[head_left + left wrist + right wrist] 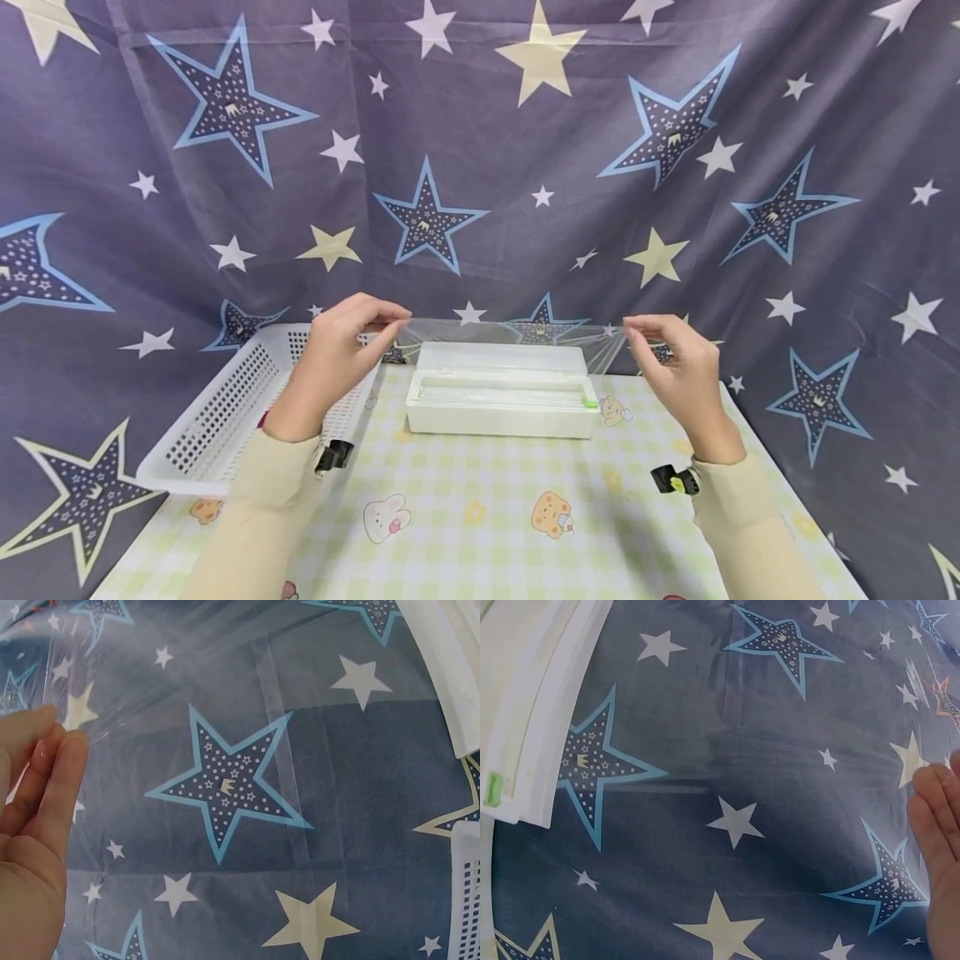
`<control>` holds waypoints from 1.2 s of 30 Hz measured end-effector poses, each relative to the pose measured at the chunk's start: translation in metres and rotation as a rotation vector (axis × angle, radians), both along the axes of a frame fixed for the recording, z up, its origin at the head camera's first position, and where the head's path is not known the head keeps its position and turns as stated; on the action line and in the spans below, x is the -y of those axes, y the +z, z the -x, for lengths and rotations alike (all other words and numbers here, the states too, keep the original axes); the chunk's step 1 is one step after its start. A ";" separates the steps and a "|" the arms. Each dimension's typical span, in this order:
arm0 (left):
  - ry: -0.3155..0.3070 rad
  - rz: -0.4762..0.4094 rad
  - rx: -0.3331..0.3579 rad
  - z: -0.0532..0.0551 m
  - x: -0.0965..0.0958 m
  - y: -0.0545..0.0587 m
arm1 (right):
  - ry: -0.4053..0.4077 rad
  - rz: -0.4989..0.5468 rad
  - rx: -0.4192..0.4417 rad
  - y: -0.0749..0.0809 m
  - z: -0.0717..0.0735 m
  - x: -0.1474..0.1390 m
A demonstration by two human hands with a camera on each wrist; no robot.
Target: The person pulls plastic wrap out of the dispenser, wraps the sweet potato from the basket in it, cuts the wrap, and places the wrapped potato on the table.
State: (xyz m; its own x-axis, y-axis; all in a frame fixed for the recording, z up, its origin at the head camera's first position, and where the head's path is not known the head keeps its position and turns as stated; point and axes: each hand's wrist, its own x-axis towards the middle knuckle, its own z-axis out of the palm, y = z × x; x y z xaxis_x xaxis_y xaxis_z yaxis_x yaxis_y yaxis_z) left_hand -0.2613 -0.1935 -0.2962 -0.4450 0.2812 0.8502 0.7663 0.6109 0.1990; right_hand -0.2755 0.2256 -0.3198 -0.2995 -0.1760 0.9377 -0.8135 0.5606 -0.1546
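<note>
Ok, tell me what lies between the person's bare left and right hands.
A thin, clear plastic film spans the gap, pinched by the left hand at one end and the right hand at the other; the head view shows this.

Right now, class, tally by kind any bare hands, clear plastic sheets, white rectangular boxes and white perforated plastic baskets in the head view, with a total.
Bare hands (left hand, right hand): 2
Clear plastic sheet: 1
White rectangular box: 1
White perforated plastic basket: 1
Total: 5

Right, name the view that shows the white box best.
The head view: the white box shows end to end, lid open. Each wrist view catches only one end, cut off by the frame edge.
</note>
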 end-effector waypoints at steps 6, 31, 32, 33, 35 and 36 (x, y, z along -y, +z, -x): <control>-0.029 0.052 0.033 -0.003 0.005 0.000 | 0.005 -0.075 0.031 0.003 -0.006 -0.005; -0.112 -0.020 0.227 -0.009 0.012 -0.017 | 0.271 0.054 0.430 -0.011 -0.017 -0.015; -0.116 -0.024 0.236 -0.010 0.010 -0.018 | 0.276 0.060 0.446 -0.012 -0.018 -0.015; -0.122 -0.029 0.245 -0.009 0.009 -0.019 | 0.282 0.064 0.459 -0.013 -0.019 -0.015; -0.139 -0.039 0.264 -0.010 0.008 -0.021 | 0.295 0.067 0.485 -0.015 -0.020 -0.016; -0.145 -0.042 0.272 -0.010 0.007 -0.022 | 0.298 0.065 0.494 -0.016 -0.020 -0.016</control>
